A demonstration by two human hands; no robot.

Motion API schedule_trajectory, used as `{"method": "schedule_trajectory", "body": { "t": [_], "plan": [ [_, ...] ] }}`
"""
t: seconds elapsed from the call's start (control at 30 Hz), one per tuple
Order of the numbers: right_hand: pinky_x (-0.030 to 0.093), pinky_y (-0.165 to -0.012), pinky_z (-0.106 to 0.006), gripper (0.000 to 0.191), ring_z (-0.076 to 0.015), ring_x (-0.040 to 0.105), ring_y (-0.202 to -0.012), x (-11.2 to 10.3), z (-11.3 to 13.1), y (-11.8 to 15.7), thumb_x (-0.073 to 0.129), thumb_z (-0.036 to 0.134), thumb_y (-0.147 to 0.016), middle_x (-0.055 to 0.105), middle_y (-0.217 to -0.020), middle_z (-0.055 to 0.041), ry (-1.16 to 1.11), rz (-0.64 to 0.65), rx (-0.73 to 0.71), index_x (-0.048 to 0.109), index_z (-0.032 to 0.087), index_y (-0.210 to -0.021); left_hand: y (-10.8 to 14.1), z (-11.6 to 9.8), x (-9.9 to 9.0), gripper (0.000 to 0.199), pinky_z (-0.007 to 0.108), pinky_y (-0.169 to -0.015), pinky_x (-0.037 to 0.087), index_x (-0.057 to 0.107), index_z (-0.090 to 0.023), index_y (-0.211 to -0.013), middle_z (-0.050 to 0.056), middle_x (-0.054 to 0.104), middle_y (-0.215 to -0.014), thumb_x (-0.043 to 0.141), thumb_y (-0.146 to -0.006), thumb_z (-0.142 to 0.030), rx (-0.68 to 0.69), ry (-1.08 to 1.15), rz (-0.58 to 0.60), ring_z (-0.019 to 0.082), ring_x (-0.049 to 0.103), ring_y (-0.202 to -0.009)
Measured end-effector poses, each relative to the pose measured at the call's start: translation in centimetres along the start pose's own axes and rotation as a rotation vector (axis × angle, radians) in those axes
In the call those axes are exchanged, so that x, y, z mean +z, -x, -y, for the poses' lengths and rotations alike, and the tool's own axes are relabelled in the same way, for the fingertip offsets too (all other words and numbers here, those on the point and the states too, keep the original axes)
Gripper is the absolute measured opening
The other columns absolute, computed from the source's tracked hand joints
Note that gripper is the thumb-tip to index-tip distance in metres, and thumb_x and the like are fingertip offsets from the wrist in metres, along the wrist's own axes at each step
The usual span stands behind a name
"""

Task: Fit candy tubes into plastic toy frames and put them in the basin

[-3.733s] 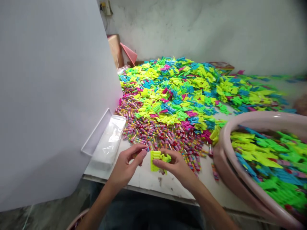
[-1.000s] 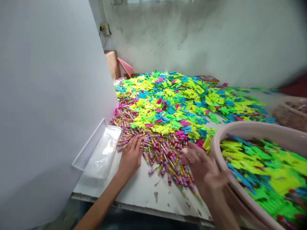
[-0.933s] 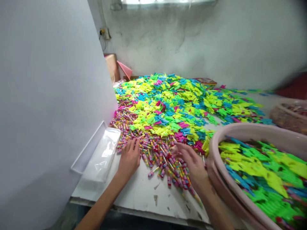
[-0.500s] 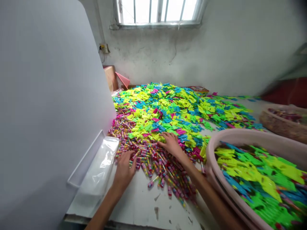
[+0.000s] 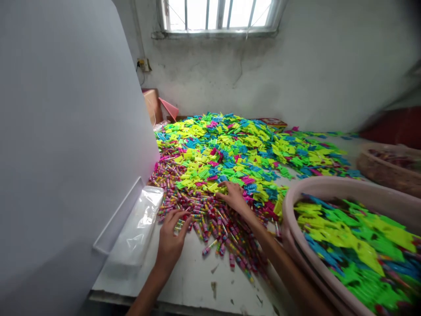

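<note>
My left hand (image 5: 171, 237) is curled, with its fingers apart, over the near edge of a spread of small striped candy tubes (image 5: 204, 224) on sticks. My right hand (image 5: 234, 196) lies flat with its fingertips on neon yellow-green plastic comb-shaped pieces (image 5: 210, 162), where they meet the tubes. Neither hand shows anything clearly held. The plastic pieces, some blue and pink, form a wide heap across the scuffed white table (image 5: 194, 276).
A pink plastic basin (image 5: 315, 188) full of neon pieces stands at the right. Beyond it sits a woven basket (image 5: 388, 169). A clear plastic bag (image 5: 136, 228) lies against a tall white board (image 5: 66, 131) on the left. A wall with a barred window (image 5: 217, 15) stands behind.
My hands, together on a yellow piece earlier, now rest apart on the heap. Since the last frames, my left hand has lifted slightly and the view has tilted up, showing the window.
</note>
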State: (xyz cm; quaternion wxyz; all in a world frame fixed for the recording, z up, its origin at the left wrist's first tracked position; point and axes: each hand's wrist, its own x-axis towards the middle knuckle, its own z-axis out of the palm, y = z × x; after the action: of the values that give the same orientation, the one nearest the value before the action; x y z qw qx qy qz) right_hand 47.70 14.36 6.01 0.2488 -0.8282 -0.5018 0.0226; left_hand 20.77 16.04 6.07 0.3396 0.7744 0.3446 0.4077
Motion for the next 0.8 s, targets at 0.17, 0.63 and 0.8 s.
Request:
{"method": "schedule_trajectory", "body": {
  "t": [0.17, 0.63, 0.8],
  "plan": [
    [0.026, -0.101, -0.051, 0.035, -0.0372, 0.043, -0.118, 0.4, 0.8, 0.8, 0.059, 0.042, -0.085, 0.058, -0.118, -0.0172, 0.007, -0.1, 0.014, 0.061, 0.017, -0.11, 0.3, -0.7, 0.0, 0.026, 0.037, -0.091, 0.049, 0.067, -0.021, -0.105, 0.008, 0.069, -0.109, 0.057, -0.091, -0.041, -0.108, 0.082, 0.068, 0.023, 0.063, -0.105],
    [0.052, -0.066, -0.031, 0.039, -0.0191, 0.065, -0.073, -3.3, 6.0, 6.6, 0.058, 0.048, -0.086, 0.066, -0.084, -0.0009, -0.901, 0.147, 0.023, 0.055, 0.02, -0.113, 0.7, -3.2, -1.1, 0.027, 0.025, -0.07, 0.051, 0.055, -0.02, -0.105, 0.002, 0.064, -0.089, 0.061, -0.089, -0.041, -0.233, 0.379, -0.004, 0.014, 0.064, -0.079],
    [0.055, -0.059, -0.029, 0.045, -0.0179, 0.066, -0.07, -4.8, 8.5, 11.5, 0.075, 0.045, -0.074, 0.067, -0.094, -0.0042, -1.264, 0.451, 0.213, 0.063, 0.019, -0.11, 0.7, -5.0, -2.4, 0.028, 0.024, -0.07, 0.05, 0.062, -0.019, -0.108, 0.005, 0.065, -0.1, 0.057, -0.091, -0.041, -0.233, 0.402, 0.072, 0.015, 0.062, -0.083]
  ]
}}
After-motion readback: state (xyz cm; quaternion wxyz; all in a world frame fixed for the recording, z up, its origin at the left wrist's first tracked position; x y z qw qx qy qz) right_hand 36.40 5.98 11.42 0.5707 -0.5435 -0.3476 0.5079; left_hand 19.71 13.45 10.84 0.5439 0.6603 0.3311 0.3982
